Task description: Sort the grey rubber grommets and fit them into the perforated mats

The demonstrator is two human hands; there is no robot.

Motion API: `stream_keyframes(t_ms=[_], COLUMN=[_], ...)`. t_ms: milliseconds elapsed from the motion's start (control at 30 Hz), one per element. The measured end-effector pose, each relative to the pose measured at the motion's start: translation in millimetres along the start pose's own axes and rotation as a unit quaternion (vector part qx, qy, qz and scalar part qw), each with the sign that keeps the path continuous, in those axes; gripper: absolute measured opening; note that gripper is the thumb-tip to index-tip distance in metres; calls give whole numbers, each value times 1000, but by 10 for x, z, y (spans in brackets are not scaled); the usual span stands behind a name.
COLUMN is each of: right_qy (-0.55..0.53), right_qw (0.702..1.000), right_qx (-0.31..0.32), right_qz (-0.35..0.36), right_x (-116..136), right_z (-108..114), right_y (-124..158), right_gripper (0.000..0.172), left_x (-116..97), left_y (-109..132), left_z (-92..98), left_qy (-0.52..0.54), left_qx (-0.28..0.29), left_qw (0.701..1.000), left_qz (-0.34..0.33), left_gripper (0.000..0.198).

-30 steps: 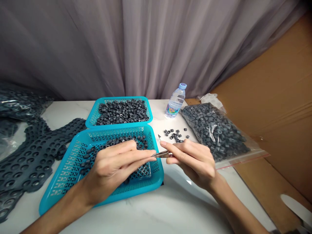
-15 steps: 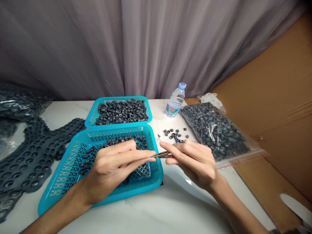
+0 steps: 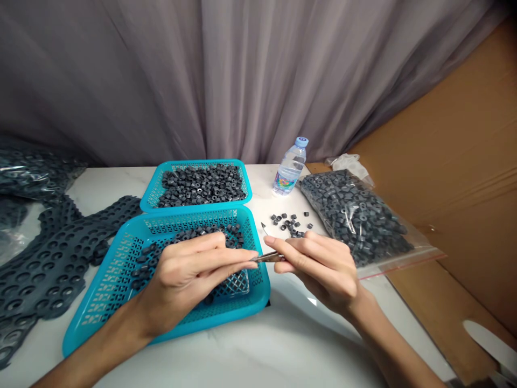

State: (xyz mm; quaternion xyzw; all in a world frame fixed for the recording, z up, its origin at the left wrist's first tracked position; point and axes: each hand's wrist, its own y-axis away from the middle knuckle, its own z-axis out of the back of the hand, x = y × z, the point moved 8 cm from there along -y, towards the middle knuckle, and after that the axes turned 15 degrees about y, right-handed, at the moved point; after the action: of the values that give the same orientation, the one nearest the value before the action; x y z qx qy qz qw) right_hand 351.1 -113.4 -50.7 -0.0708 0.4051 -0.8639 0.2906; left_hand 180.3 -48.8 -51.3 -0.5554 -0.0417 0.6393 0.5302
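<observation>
My left hand [image 3: 189, 275] is above the near blue basket [image 3: 258, 302], thumb and fingers pinched together. What lies between its fingertips is too small to make out. My right hand [image 3: 323, 264] is closed around a slim metal tool [image 3: 267, 257], most of it hidden by the fingers. One thin end of the tool reaches the left fingertips. A dark pointed tip [image 3: 263, 226] shows just above the right index finger; whether it belongs to the same tool I cannot tell. Small black ring-shaped pieces [image 3: 141, 269] lie in the near basket, partly behind my left hand.
A far blue basket [image 3: 249, 188] holds many black pieces. Loose black pieces [image 3: 284, 215] lie beyond my right hand. A water bottle [image 3: 290, 167] stands behind them, beside a clear bag of black pieces [image 3: 355, 215]. Perforated black sheets [image 3: 60, 258] spread at the left.
</observation>
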Motion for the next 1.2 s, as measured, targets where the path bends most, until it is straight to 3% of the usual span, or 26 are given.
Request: stream_keyframes(t_ms=[300, 1033, 1200], right_qy=[-47, -19, -22], right_qw=[998, 1000, 999], right_qx=[-3, 22, 23], right_qz=[-29, -8, -9], right_x=[-57, -47, -43], right_z=[-15, -45, -47], right_y=[33, 62, 56], right_gripper=[42, 51, 46], left_x=[11, 3, 14], left_y=[9, -6, 3], left_z=[-3, -17, -16], left_qy=[-4, -8, -3], left_qx=[6, 3, -1], left_qw=[1000, 1000, 1000], left_qz=[4, 10, 10], left_gripper=[36, 30, 30])
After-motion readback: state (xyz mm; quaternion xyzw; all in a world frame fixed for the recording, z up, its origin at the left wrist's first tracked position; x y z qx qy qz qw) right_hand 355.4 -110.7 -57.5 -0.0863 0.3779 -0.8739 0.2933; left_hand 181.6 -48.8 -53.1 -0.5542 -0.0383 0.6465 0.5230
